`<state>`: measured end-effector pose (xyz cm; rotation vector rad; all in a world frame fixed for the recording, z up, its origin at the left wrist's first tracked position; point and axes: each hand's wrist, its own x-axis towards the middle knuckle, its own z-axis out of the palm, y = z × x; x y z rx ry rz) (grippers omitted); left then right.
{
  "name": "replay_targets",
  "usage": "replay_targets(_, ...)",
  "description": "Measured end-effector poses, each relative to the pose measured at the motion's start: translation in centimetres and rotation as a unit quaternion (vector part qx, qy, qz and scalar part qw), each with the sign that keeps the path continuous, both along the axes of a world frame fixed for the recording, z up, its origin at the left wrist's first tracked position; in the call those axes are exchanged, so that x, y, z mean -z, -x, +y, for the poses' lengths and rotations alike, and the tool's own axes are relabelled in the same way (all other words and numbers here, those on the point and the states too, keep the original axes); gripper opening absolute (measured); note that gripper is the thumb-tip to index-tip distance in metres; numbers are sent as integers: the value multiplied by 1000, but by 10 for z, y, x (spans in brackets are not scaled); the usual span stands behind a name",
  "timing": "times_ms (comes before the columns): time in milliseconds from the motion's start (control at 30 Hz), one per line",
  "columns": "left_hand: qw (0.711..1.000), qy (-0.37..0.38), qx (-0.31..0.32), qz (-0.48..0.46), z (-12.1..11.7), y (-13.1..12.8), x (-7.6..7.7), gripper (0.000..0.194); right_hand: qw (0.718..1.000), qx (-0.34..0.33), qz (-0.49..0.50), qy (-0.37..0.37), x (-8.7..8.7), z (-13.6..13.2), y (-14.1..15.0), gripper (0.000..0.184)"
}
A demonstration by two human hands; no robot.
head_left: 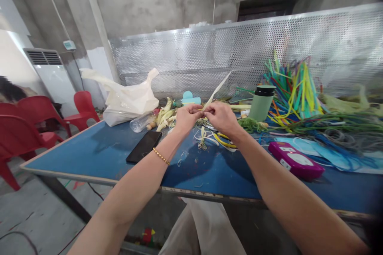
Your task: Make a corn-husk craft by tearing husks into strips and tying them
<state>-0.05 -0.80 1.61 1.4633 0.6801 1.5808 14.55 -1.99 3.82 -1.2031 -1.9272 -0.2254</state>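
here, two hands, left (188,118) and right (222,119), pinch one pale strip (218,90) between their fingertips above the blue table (98,155); its long axis slants up and rightward, tip toward the metal screen (179,53).

Head view: both grips, left (188,118) and right (220,117), pinch pale strip (218,90) over blue tabletop (98,155). Black phone (144,147) below-left of left grip; green tumbler (262,103) right of right grip; magenta device (295,160) farther right, nearer camera.
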Motion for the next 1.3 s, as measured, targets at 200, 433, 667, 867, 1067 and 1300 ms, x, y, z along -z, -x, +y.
replay_targets(200, 999, -14, -3, 31, -2, 1, -1, 21, 999, -10, 35, 24, -1, -2, -1, 15)
replay_targets(433, 999, 47, 7, 8, -9, 1, -6, 14, 1000, 6, -11, 8, 2, -2, -1, 9)
replay_targets(667, 996, 79, -3, -51, -11, -1, -10, 24, 998, 11, -37, -54, 4, -4, 0, 11)
replay_targets(867, 990, 99, -37, -92, -14, -1, -13, 26, 989, 2, -102, -103, 3, -14, 4, 20)
replay_targets(1067, 990, 123, -43, -49, -19, 2, -14, 20, 985, 18, -140, -99, 4, -15, 7, 21)
replay_targets(1300, 992, 104, 30, -65, -7, 7, -10, 15, 991, -19, -97, -85, 4, -7, 1, 11)
